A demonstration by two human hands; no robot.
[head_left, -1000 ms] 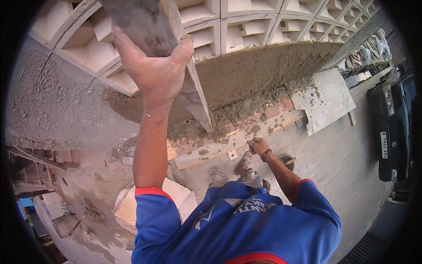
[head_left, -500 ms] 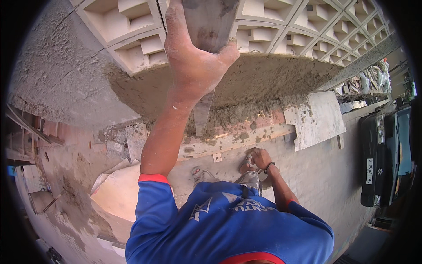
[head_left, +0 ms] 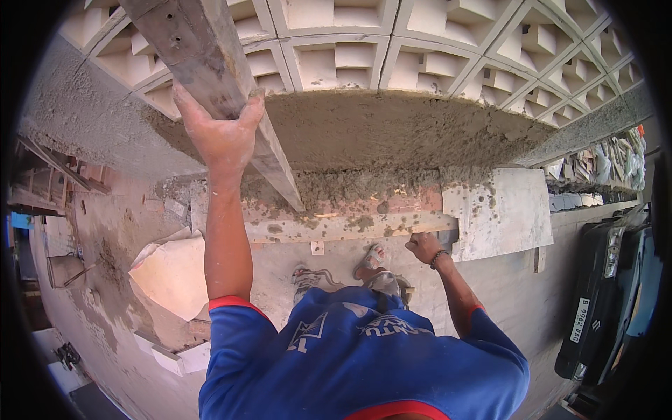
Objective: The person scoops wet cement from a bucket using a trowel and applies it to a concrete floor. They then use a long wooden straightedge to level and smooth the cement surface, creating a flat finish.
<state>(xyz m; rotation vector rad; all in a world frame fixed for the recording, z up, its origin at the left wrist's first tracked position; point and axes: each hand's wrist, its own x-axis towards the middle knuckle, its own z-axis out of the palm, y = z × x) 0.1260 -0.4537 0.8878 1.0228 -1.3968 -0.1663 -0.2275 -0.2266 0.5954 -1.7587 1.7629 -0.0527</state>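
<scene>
My left hand [head_left: 222,136] is closed round a long grey straightedge [head_left: 199,52], its thumb and fingers on opposite edges. The bar runs slantwise across the wall, from the upper left down to a corner near the wall's foot. Behind it lies a band of wet grey mortar [head_left: 378,129], rough and pitted toward the right. My right hand [head_left: 424,248] hangs low over the floor boards with its fingers curled in and nothing visible in them. A dark bead bracelet [head_left: 439,259] circles that wrist.
Pale openwork blocks [head_left: 336,63] stand above the mortar. Below it, a splattered plank [head_left: 350,225] and a pale board [head_left: 500,210] lie along the wall's foot. A crumpled sheet [head_left: 171,273] and a bucket [head_left: 66,271] are at left, a dark car [head_left: 595,294] at right.
The straightedge and my left hand have shifted left in view, and the bar now slants more. My right hand has moved out from beside my foot toward the pale board. The whole view has shifted too.
</scene>
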